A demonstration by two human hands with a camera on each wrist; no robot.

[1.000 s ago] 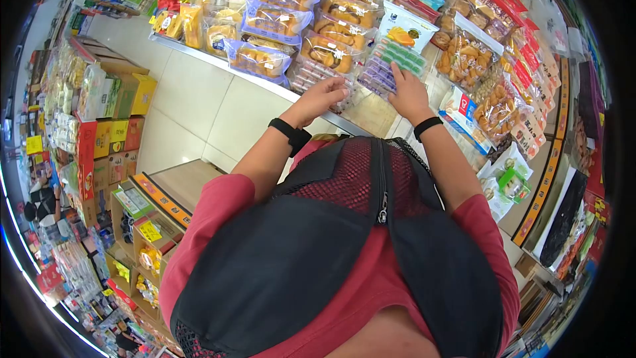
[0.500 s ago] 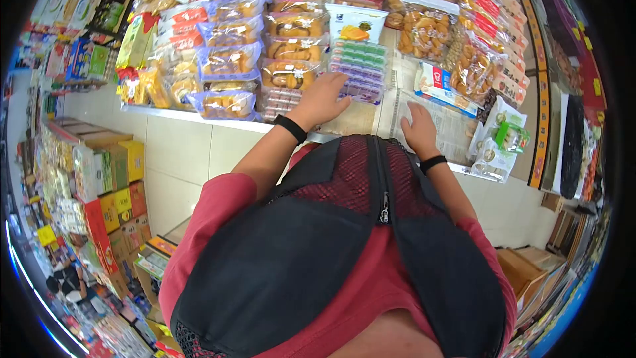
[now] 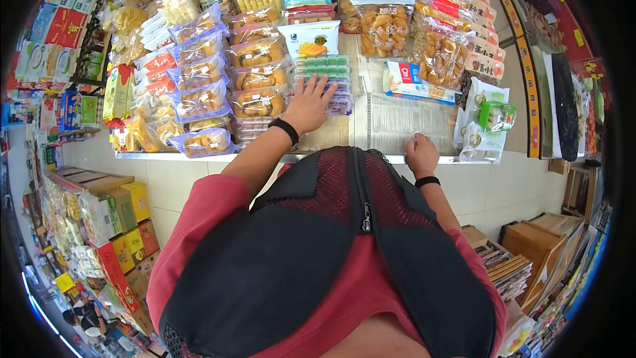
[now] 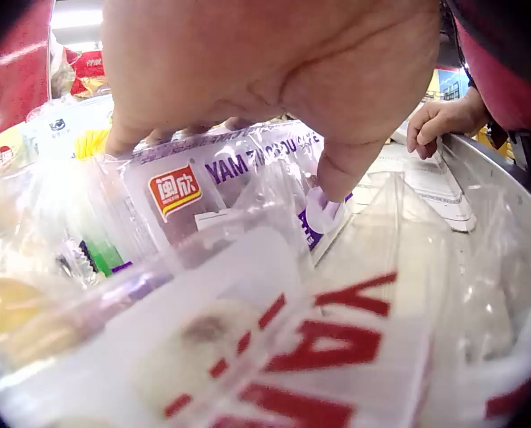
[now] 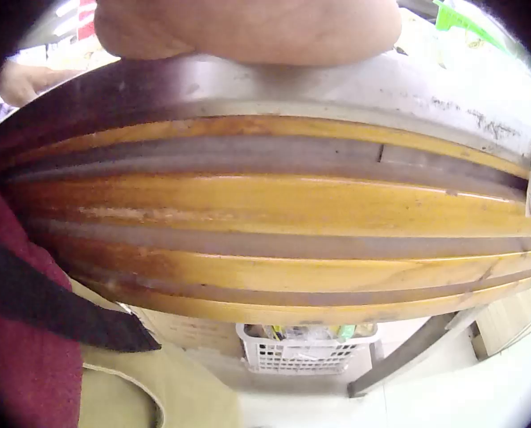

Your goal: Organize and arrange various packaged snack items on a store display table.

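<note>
My left hand (image 3: 309,107) lies with spread fingers on the purple packs (image 3: 339,101) at the near end of a row, just below the green packs (image 3: 322,66). In the left wrist view, the hand (image 4: 274,80) covers the top of a purple-lettered pack (image 4: 247,165), its thumb down at the side. Resting at the table's metal edge (image 3: 391,158), my right hand (image 3: 423,156) has its fingers bent and holds nothing that shows. The right wrist view has the heel of that hand (image 5: 247,31) on the metal rim (image 5: 247,85).
Bagged breads (image 3: 257,103) and purple-wrapped packs (image 3: 201,101) stand in rows to the left. Newspaper (image 3: 391,119) covers the table between the hands. A blue-white pack (image 3: 417,82) and bagged snacks (image 3: 385,26) lie right. Beneath the table sits a white basket (image 5: 301,355).
The view has shifted rightward along the table. My left hand has come onto the purple packs; my right hand has left them and moved down to the table edge.
</note>
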